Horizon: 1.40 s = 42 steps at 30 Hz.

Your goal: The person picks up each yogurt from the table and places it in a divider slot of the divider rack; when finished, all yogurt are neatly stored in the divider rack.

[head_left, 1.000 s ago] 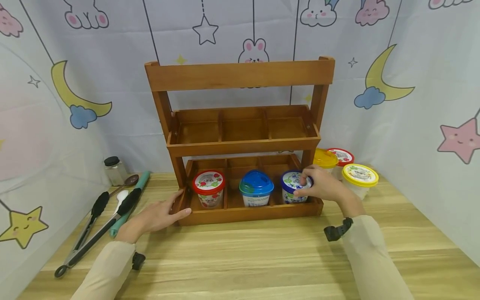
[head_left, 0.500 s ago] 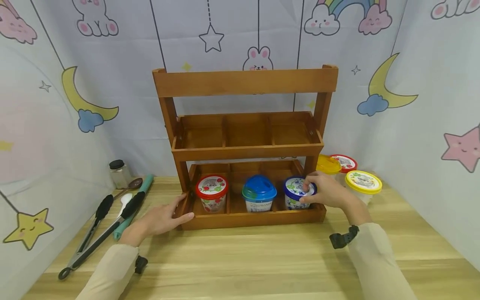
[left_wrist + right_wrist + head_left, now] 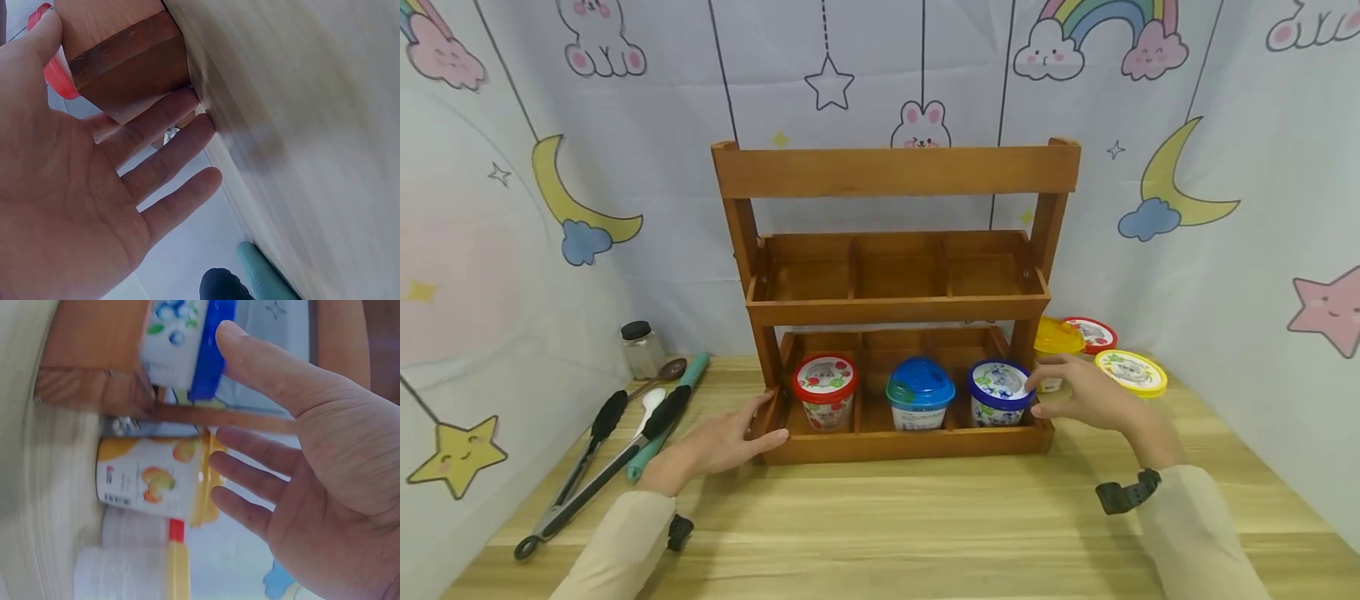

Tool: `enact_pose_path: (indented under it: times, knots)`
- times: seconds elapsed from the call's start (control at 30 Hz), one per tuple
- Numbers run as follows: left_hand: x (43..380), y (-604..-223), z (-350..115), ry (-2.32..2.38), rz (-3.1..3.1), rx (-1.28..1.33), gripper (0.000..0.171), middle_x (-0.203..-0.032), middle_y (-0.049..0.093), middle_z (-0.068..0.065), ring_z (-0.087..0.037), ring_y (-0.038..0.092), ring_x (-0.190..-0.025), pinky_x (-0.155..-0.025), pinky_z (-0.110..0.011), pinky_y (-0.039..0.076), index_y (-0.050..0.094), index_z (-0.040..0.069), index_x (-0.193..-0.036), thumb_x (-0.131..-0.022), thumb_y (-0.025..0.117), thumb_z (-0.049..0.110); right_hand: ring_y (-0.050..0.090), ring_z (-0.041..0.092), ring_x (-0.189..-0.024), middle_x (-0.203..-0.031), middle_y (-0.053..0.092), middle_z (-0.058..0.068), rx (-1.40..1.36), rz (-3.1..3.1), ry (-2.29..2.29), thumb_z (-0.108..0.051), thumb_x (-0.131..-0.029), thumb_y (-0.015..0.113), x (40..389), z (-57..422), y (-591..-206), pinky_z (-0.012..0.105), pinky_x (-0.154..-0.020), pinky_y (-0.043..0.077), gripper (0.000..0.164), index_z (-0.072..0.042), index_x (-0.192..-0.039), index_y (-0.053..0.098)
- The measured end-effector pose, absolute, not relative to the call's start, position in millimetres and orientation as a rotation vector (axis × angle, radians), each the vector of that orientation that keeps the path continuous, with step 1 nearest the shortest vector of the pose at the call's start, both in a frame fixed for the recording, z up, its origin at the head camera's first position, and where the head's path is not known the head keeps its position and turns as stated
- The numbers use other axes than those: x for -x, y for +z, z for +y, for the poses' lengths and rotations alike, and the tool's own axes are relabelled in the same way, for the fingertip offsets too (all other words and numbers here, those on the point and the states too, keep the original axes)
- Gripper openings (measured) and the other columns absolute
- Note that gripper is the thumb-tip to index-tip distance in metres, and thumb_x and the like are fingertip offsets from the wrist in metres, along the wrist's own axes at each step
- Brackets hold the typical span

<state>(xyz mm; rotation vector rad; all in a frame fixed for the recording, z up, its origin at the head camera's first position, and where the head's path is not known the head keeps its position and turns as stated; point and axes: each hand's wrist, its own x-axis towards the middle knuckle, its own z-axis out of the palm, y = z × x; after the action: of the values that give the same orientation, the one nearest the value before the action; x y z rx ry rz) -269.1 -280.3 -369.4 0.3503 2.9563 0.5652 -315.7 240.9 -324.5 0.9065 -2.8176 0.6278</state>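
We see a brown wooden rack [image 3: 895, 172], smooth and faintly glossy, standing on a bench [image 3: 880, 533] with pale, streaky wood grain. Its two tiers are long troughs, each divided into three square-cornered compartments, with a flat board across the top.

Three rounded, tapering tubs stand upright in the lower tier. At our left is a red-lidded tub [image 3: 825, 392] with printed fruit; in the middle, a tub with a shiny, domed blue lid [image 3: 921, 394]; at our right, the white blueberry tub [image 3: 1000, 393] with a flat, dark-blue-rimmed lid.

The right hand [image 3: 1086, 396] is just beside the blueberry tub, on its outer side. This grip is parted: thumb and fingers stand separate, lightly bent, the tips near the lid's rim. We cannot tell whether one touches it.

The left hand [image 3: 722, 442] rests at the rack's left end, its grip spread wide, thumb along the front and fingers reaching back past the wood.

Behind the right hand, more tubs cluster on the bench, including a yellow-rimmed tub [image 3: 1131, 372]. Along the left lie metal tongs [image 3: 601, 476] with black tips, and a clear jar [image 3: 642, 350] with a black lid stands behind them.
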Motion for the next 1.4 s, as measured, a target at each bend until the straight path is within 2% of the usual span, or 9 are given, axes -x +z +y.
enact_pose_path:
  times: [0.2, 0.37, 0.57, 0.7, 0.8, 1.1, 1.4]
  knots:
    - [269.3, -363.8, -286.4, 0.542, 2.976, -0.363, 0.091, -0.136, 0.054, -0.034, -0.05, 0.057, -0.118, -0.097, -0.063, 0.043, 0.022, 0.007, -0.159, -0.096, 0.049, 0.066, 0.054, 0.038, -0.115, -0.12, 0.067, 0.013, -0.922, -2.738, 0.642, -0.02, -0.088, 0.079, 320.1, 254.8, -315.2, 0.057, -0.092, 0.048, 0.027, -0.009, -0.112, 0.074]
    - [268.9, -364.3, -288.9, 0.521, 2.986, -0.364, 0.091, -0.135, 0.054, -0.034, -0.05, 0.058, -0.117, -0.097, -0.063, 0.044, 0.023, 0.005, -0.158, -0.096, 0.049, 0.066, 0.053, 0.043, -0.118, -0.121, 0.067, 0.017, -0.806, -2.734, 0.598, -0.023, -0.088, 0.079, 323.5, 267.6, -314.8, 0.061, -0.095, 0.044, 0.032, -0.006, -0.114, 0.073]
    - [268.5, -365.9, -288.2, 0.511, 2.982, -0.35, 0.092, -0.135, 0.054, -0.036, -0.052, 0.057, -0.117, -0.096, -0.063, 0.044, 0.023, 0.005, -0.158, -0.095, 0.049, 0.067, 0.042, 0.054, -0.127, -0.136, 0.052, 0.032, -0.572, -2.795, 0.626, -0.029, -0.089, 0.078, 325.0, 288.1, -323.3, 0.07, -0.1, 0.034, 0.047, -0.004, -0.126, 0.065]
    - [268.5, -366.4, -286.9, 0.517, 2.971, -0.344, 0.092, -0.134, 0.054, -0.035, -0.051, 0.057, -0.116, -0.095, -0.064, 0.044, 0.023, 0.006, -0.158, -0.095, 0.049, 0.067, 0.037, 0.06, -0.127, -0.141, 0.04, 0.04, -0.458, -2.823, 0.654, -0.033, -0.09, 0.077, 325.9, 304.4, -329.6, 0.073, -0.1, 0.032, 0.062, 0.002, -0.136, 0.054]
    - [269.5, -367.1, -285.4, 0.522, 2.963, -0.344, 0.091, -0.135, 0.054, -0.035, -0.052, 0.056, -0.118, -0.096, -0.064, 0.044, 0.022, 0.006, -0.159, -0.095, 0.049, 0.066, 0.033, 0.062, -0.128, -0.143, 0.032, 0.043, -0.387, -2.837, 0.679, -0.031, -0.091, 0.075, 325.6, 315.1, -334.4, 0.075, -0.1, 0.031, 0.068, 0.006, -0.141, 0.047]
    - [272.3, -368.1, -280.2, 0.502, 2.959, -0.376, 0.092, -0.134, 0.055, -0.034, -0.051, 0.057, -0.117, -0.095, -0.064, 0.043, 0.023, 0.006, -0.158, -0.095, 0.049, 0.067, 0.03, 0.061, -0.129, -0.143, 0.033, 0.043, -0.243, -2.757, 0.632, -0.035, -0.095, 0.068, 324.4, 328.5, -357.1, 0.075, -0.101, 0.027, 0.066, 0.007, -0.14, 0.045]
    - [272.5, -369.0, -279.2, 0.494, 2.962, -0.376, 0.091, -0.138, 0.05, -0.036, -0.053, 0.054, -0.12, -0.096, -0.065, 0.043, 0.023, 0.006, -0.158, -0.095, 0.049, 0.067, 0.021, 0.065, -0.133, -0.15, 0.018, 0.045, -0.146, -2.77, 0.699, -0.043, -0.097, 0.061, 324.8, 328.0, -367.2, 0.08, -0.099, 0.023, 0.074, 0.007, -0.146, 0.035]
